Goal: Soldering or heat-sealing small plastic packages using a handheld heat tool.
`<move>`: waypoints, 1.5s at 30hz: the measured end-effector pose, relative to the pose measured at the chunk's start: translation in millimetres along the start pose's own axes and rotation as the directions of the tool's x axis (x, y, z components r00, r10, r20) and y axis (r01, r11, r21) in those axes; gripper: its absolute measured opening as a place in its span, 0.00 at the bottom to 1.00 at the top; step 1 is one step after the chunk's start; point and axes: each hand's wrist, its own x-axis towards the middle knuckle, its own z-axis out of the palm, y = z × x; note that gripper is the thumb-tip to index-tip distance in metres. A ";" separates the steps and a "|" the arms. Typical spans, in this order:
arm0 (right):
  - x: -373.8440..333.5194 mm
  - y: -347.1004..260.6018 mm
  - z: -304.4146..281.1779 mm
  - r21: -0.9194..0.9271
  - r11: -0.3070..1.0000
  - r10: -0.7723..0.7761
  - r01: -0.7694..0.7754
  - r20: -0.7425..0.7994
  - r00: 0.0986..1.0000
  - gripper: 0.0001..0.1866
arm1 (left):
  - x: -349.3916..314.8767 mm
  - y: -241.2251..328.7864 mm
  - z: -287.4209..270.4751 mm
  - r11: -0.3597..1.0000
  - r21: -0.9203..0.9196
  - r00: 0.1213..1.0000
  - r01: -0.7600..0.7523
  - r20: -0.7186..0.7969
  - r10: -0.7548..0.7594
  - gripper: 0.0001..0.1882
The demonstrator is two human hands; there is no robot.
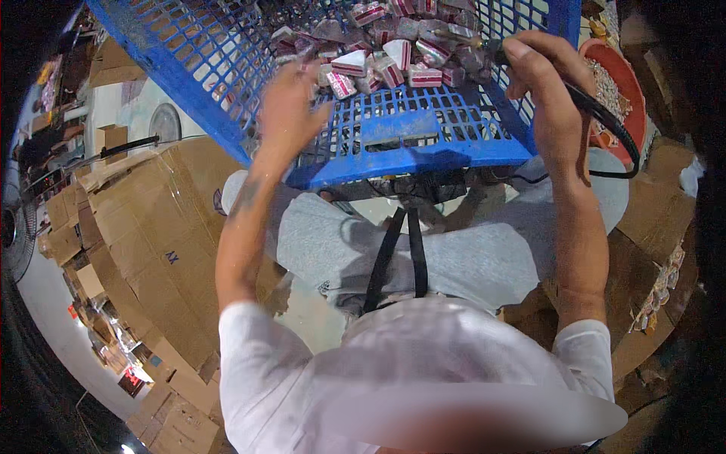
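A blue slatted plastic crate stands before me, its near edge above my lap. Heaped in it are small wedge-shaped pieces like cake slices, white with dark pink bands, several looking wrapped in clear film. My left hand reaches over the crate at the heap's left side. Motion blurs its fingers, but the thumb stands apart and nothing shows in its grasp. My right hand, at the crate's right side, is closed around a pen-shaped corded tool with a black cable. The tool's thin tip points left over the pieces.
A red basin of small pale bits stands right of the crate. The black cable loops past my right wrist. Cardboard covers much of the left side, with a fan at the far left edge.
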 end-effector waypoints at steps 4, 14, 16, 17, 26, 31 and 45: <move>-3.7 -2.3 -0.9 0.006 0.998 0.057 -0.057 0.009 0.998 0.13 | 84.0 -32.7 135.8 0.956 0.285 0.982 -0.070 0.190 0.015 0.34; -11.2 -9.6 -2.3 0.070 0.997 0.016 -0.022 0.085 0.996 0.13 | 50.8 -34.4 121.3 0.870 -0.312 0.904 0.382 0.323 -0.281 0.30; -15.3 -8.6 6.1 0.038 0.998 0.041 -0.047 0.130 0.991 0.13 | 30.0 -14.9 80.0 0.658 -0.509 0.805 0.555 0.528 -0.272 0.29; -18.3 -7.7 11.1 0.035 0.999 0.026 -0.032 0.169 0.985 0.13 | 16.9 -1.5 62.1 0.235 -0.798 0.829 0.555 0.504 -0.243 0.28; -40.3 8.7 55.7 -0.055 0.978 -0.163 0.202 0.403 0.901 0.12 | -31.1 74.1 15.7 -0.365 -0.913 0.924 0.184 0.287 -0.253 0.28; -44.3 8.6 58.1 -0.057 0.954 -0.240 0.295 0.450 0.861 0.11 | -26.0 75.6 17.0 -0.330 -0.932 0.924 0.147 0.248 -0.290 0.25; -40.7 16.7 59.1 -0.095 0.918 -0.307 0.385 0.442 0.843 0.11 | -24.4 74.5 19.4 -0.296 -0.942 0.927 0.157 0.244 -0.285 0.26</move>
